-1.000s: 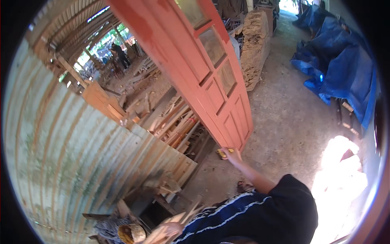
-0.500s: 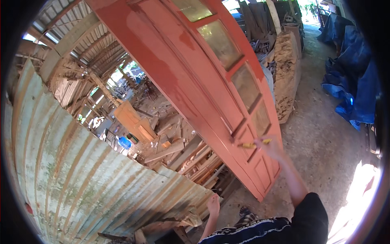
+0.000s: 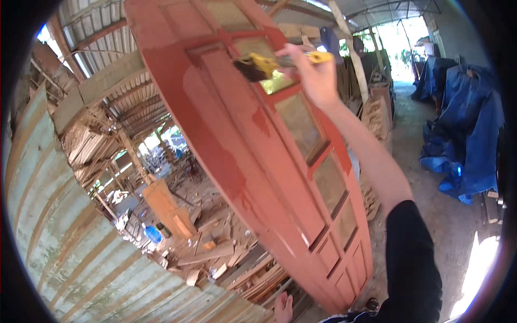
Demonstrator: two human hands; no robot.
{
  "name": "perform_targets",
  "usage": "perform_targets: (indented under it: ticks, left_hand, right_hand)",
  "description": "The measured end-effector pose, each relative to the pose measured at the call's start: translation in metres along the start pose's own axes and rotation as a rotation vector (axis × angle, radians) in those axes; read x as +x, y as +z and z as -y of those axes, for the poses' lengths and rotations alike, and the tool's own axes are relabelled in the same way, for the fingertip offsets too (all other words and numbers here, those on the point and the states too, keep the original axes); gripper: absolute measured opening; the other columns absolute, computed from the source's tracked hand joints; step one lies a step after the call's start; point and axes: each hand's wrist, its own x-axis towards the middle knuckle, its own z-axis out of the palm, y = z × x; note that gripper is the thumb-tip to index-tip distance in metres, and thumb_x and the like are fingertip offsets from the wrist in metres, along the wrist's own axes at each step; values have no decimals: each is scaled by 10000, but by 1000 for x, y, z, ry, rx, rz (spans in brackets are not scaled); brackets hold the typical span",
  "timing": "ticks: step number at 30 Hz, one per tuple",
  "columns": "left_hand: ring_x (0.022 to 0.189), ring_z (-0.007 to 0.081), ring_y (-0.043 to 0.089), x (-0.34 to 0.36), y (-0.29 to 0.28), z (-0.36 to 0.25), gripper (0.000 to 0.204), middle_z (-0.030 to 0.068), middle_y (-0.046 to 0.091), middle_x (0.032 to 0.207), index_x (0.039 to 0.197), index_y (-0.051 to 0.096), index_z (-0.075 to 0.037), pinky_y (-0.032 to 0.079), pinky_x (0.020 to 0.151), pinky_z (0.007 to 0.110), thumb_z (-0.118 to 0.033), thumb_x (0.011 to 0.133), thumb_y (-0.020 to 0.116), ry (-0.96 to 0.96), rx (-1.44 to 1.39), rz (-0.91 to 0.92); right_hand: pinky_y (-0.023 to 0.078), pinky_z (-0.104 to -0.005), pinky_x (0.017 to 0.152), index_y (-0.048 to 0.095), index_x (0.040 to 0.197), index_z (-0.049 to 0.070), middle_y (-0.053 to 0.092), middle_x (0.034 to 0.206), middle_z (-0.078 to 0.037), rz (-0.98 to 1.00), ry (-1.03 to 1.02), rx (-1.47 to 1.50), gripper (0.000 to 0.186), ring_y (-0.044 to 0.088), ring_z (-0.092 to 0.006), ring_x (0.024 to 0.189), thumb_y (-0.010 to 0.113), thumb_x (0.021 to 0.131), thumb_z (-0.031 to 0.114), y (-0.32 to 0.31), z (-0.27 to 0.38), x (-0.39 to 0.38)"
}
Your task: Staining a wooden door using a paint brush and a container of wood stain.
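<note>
A tall panelled wooden door leans before me, coated in red. Darker, glossier red covers its left edge and upper part, while paler, matt red shows lower down and on the long middle panel. My right hand is closed round a paintbrush with a yellow handle and dark bristles. The brush is over the upper part of the door, by the glass panes; whether the bristles touch cannot be told. Low by the door's bottom left edge, my left hand is partly in view, fingers loosely apart and holding nothing.
Rusty corrugated metal sheeting stands at the left. Behind it lie scattered timber offcuts, a wooden board and a blue bottle. Blue tarpaulin covers something at the right, beside the concrete floor.
My right hand has carried the paintbrush from the door's lower panels up to its upper part. The view has tilted upward, and my left hand appears lower in it.
</note>
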Motion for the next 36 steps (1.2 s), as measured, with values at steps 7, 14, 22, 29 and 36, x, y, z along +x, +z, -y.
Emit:
perform_targets:
  ticks: [7,14,22,29,36]
  left_hand:
    - [581,165,620,31,73,-37,500,111,691,777,1334,469,-70,515,524,318,-378,946,538,-40,-242,-424]
    - [1105,219,539,80,136,-79,499,143,571,1206,1198,525,45,426,935,352,-361,1018,298,252,-624,-688]
    - [930,240,591,85,146,-68,543,148,636,1057,1070,600,78,454,851,352,-343,1017,260,152,-431,-910]
    - [806,225,589,83,155,-50,582,156,650,889,1027,601,99,467,745,335,-357,1021,240,255,-98,-1081]
    - [812,217,588,80,156,-57,606,147,645,890,1008,601,100,468,739,335,-376,1022,226,189,-70,-1047]
  right_hand:
    - [497,-252,622,729,853,23,686,685,-44,22,-193,-440,227,640,-79,614,666,801,235,24,-53,108]
    - [493,-249,597,733,852,62,672,637,-54,147,-391,-414,203,612,-107,561,685,788,248,17,-95,116]
    - [459,-224,504,720,733,4,615,542,-29,276,-137,-276,289,558,-64,480,653,851,259,-43,-92,74]
    - [494,-222,430,635,659,-29,636,622,-55,298,1,-217,390,555,-88,424,580,913,262,-36,-59,85]
    - [441,-256,395,651,734,-20,615,582,-71,53,-273,-145,414,572,-115,424,547,960,311,28,-84,139]
